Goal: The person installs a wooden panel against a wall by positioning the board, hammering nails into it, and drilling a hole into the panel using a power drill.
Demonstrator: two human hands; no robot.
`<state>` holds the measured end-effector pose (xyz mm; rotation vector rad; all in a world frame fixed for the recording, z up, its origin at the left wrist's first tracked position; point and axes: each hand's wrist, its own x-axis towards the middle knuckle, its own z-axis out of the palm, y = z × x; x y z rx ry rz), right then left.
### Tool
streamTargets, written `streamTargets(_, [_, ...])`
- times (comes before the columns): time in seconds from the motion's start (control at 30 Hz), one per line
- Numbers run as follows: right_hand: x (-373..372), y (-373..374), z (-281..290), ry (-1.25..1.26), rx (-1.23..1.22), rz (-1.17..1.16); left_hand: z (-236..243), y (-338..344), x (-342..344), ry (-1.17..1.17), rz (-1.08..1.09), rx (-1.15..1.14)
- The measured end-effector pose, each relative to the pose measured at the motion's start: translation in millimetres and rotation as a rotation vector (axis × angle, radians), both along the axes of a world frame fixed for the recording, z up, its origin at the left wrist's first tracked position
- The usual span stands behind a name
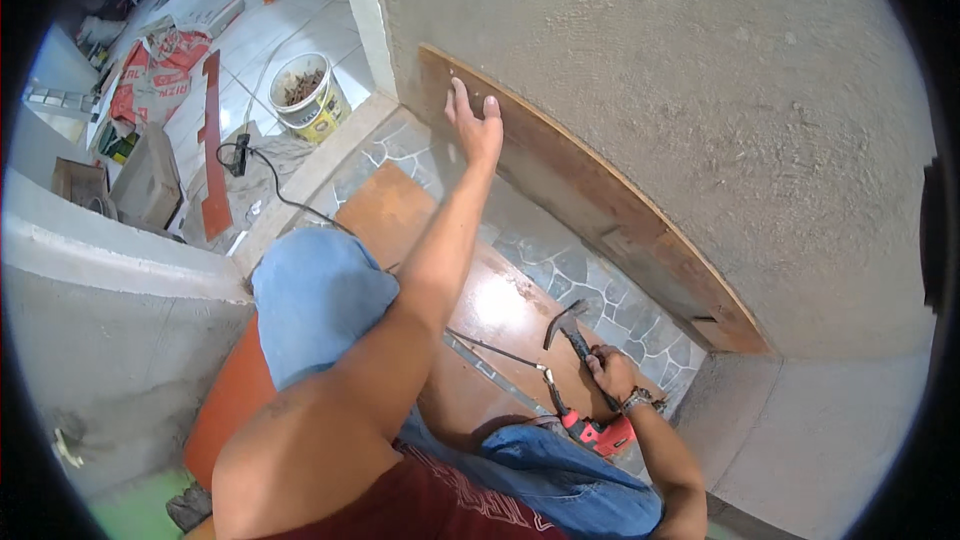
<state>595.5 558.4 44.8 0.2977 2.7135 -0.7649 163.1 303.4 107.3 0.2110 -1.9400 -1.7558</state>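
Note:
My left arm reaches far forward, and my left hand (pixel 473 130) is at the left end of a long brown board (pixel 590 192) standing against the plastered wall. Its thumb and fingers are apart, up against the board's face; whether a small thing sits between them is too small to tell. Down by my knee, my right hand (pixel 612 376) is closed round the handle of a claw hammer (pixel 572 332), its head pointing up and away from me. Just below that hand lies a red and black power tool (pixel 603 434) with a black cord.
Brown panels (pixel 395 208) lie on the stone-patterned floor (pixel 640 325). Past the raised sill (pixel 270 232) stand a bucket (pixel 305 100) of debris, a red-and-white sack (pixel 158 75), a reddish strip (pixel 212 155) and a grey trough (pixel 148 180). A black cord (pixel 285 195) crosses the sill.

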Motion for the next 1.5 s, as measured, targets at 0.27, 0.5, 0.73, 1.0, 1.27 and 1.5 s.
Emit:
streamTargets(0.27, [-36, 13, 7, -0.326, 0.033, 0.183, 1, -2, 6, 0.056, 0.081, 0.038])
streamTargets(0.5, [-71, 12, 0, -0.378, 0.167, 0.46, 27, -9, -20, -0.021, 0.037, -0.062])
streamTargets(0.73, [-80, 15, -39, -0.559, 0.29, 0.64, 38, 5, -34, -0.266, 0.194, -0.11])
streamTargets(1.0, [-97, -1, -32, -0.511, 0.215, 0.669, 9, -79, -60, -0.137, 0.002, 0.271])
streamTargets(1.27, [-63, 3, 55, -0.313, 0.325, 0.129, 35, -68, -54, -0.436, -0.222, 0.702])
streamTargets(1.5, [-169, -135, 231, -0.027, 0.37, 0.464, 31, -92, -66, -0.474, -0.216, 0.714])
